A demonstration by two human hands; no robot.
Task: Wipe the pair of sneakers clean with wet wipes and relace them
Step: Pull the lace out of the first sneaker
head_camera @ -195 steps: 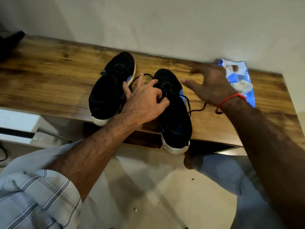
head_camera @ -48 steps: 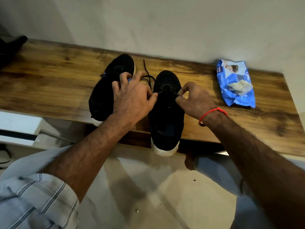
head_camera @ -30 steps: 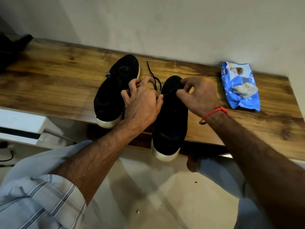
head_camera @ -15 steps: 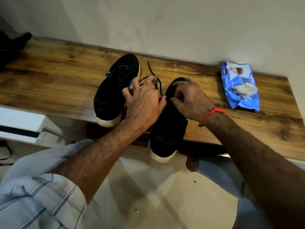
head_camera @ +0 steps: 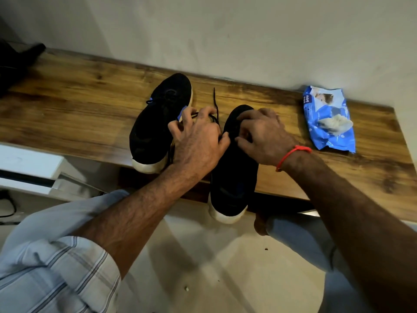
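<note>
Hidden: the lacing area of the right sneaker (head_camera: 234,175) is covered by both hands; which eyelets are threaded cannot be told.
Hard to make out: a dark object (head_camera: 15,64) at the far left end of the bench is cut by the frame edge and cannot be identified. Print on the wipes pack is partly readable only.
Left hand (head_camera: 197,143): fingers are curled round the black lace (head_camera: 215,105), which is held bunched above the gap between the two shoes; one loose lace end is seen lying on the wood toward the wall.
Right hand (head_camera: 262,141): fingers are curled down on the throat of the right sneaker, fingertips pinched together; whether lace is caught between them cannot be told. A red thread (head_camera: 293,153) is worn at the wrist.
Hands: close together, thumbs nearly touching.
Right sneaker: black, pale sole, heel hung over the near bench edge.
Left sneaker (head_camera: 158,123): black, pale sole, just beside the other, to its left, touched by the left hand.
Wet wipes pack (head_camera: 328,119): blue, on the bench by the wall, well right of the shoes; a white wipe is seen protruding.
Surface: wooden bench (head_camera: 67,109), dark-stained grain.
Room: plain pale wall (head_camera: 225,30) behind; pale floor (head_camera: 203,267) below, with small specks. A striped sleeve (head_camera: 56,274) is rolled on the left arm.
</note>
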